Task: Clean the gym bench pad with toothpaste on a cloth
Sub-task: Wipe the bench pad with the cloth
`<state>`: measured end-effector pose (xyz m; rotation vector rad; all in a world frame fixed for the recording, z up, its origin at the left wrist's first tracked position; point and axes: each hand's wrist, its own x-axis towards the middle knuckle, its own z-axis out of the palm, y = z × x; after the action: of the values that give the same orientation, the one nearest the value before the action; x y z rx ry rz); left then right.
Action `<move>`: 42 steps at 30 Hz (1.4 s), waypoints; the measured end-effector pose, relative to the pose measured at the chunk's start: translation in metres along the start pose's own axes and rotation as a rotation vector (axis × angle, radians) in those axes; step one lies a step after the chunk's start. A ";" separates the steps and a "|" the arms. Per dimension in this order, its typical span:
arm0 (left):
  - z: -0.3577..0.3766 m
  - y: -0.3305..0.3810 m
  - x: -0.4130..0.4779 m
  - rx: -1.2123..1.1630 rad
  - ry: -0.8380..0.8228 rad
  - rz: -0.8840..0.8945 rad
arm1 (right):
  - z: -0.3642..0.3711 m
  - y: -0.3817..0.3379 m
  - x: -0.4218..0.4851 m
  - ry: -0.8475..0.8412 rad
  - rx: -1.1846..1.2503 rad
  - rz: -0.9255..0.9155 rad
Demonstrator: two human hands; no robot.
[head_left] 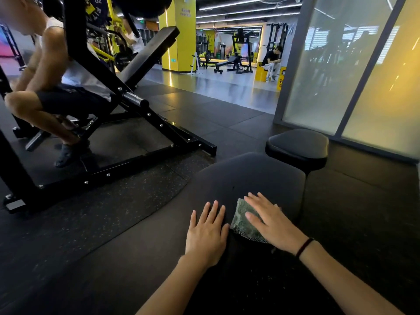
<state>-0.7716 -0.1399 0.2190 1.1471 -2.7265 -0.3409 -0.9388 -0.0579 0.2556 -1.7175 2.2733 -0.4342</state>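
Observation:
The black gym bench pad (pixel 247 176) stretches away from me in the lower middle of the head view. A grey-green cloth (pixel 244 223) lies flat on it. My right hand (pixel 270 220), a dark band on its wrist, presses on the cloth with straight, spread fingers. My left hand (pixel 208 230) rests flat on the bare pad just left of the cloth, fingers straight. No toothpaste tube is visible.
A smaller black seat pad (pixel 297 146) sits just beyond the bench. A black machine frame (pixel 127 155) with a person squatting in it stands to the left. Frosted glass panels (pixel 341 71) rise on the right. Black rubber floor mats (pixel 95 223) surround the bench.

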 end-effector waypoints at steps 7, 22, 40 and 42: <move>0.007 -0.003 0.006 0.044 0.022 0.034 | 0.028 -0.002 0.014 0.008 -0.273 0.036; -0.001 -0.002 0.011 0.032 -0.051 0.030 | 0.033 -0.008 0.000 -0.001 -0.306 0.064; 0.011 0.020 0.095 0.042 0.120 -0.255 | 0.009 0.013 0.258 -0.238 -0.335 -0.414; 0.010 0.019 0.096 0.052 0.105 -0.265 | 0.010 0.011 0.267 -0.240 -0.317 -0.420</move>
<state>-0.8537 -0.1949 0.2204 1.4997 -2.5100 -0.2364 -1.0159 -0.3130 0.2353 -2.2742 1.8858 0.0659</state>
